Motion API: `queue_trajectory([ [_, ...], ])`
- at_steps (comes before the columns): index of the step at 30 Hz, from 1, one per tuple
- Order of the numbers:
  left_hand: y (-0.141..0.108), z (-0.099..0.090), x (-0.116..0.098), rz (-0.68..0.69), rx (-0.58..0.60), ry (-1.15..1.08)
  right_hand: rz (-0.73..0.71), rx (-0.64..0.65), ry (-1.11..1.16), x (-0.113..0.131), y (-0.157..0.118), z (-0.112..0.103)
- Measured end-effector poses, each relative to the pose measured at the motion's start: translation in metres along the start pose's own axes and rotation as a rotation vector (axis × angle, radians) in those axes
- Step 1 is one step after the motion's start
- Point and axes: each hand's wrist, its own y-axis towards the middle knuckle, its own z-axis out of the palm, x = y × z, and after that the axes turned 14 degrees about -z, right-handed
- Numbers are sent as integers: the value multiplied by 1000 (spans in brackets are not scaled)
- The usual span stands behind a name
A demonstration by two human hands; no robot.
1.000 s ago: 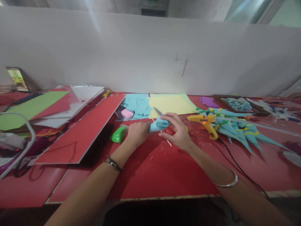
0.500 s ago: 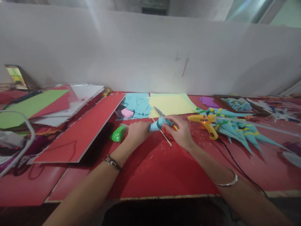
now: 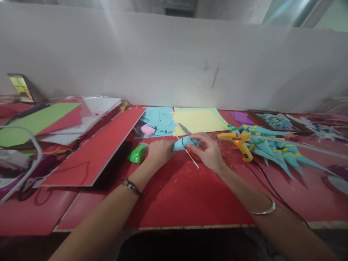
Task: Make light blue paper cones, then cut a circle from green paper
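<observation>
Between my two hands is a piece of light blue paper (image 3: 179,144), rolled into a tube or cone. My left hand (image 3: 160,151) is closed around its left end. At the other end, the thumb and fingers of my right hand (image 3: 207,150) pinch the paper's edge. Behind the roll lie scissors (image 3: 184,128), blades pointing away, their orange handles partly hidden by my right hand. A thin wooden stick (image 3: 192,159) lies slantwise on the red table under the roll. To the left of my left hand sits a bright green packet (image 3: 137,153).
A yellow glue gun (image 3: 239,142) with a lit orange light lies right of my hands, beside blue paper cones (image 3: 277,154). Blue paper pieces (image 3: 159,121), a pink block (image 3: 147,130) and yellow sheets (image 3: 199,119) lie behind. A red board (image 3: 95,152) slants at left.
The right end of the blue paper has been wrapped further round by my right fingers, so the roll looks longer and more closed. My left hand has stayed in place.
</observation>
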Motion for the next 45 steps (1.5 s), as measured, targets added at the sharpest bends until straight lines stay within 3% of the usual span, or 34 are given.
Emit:
queue_trajectory([
  [7, 0, -3, -2, -20, 33, -12, 109, -8, 34, 0, -1, 1],
  [11, 0, 1, -1, -14, -6, -41, 71, 25, -14, 0, -1, 1],
  [16, 1, 2, 5, 88, -86, -105, 16, 42, -35, 0, -1, 0],
  [23, 5, 1, 12, 223, -123, -53, 64, 62, -40, 0, 0, -1],
  [39, 4, -3, 9, 254, -72, 15, 169, 37, -104, 4, 0, -2],
  [45, 4, -1, 9, 240, -107, 6, 125, 59, -24, 0, -1, -2],
])
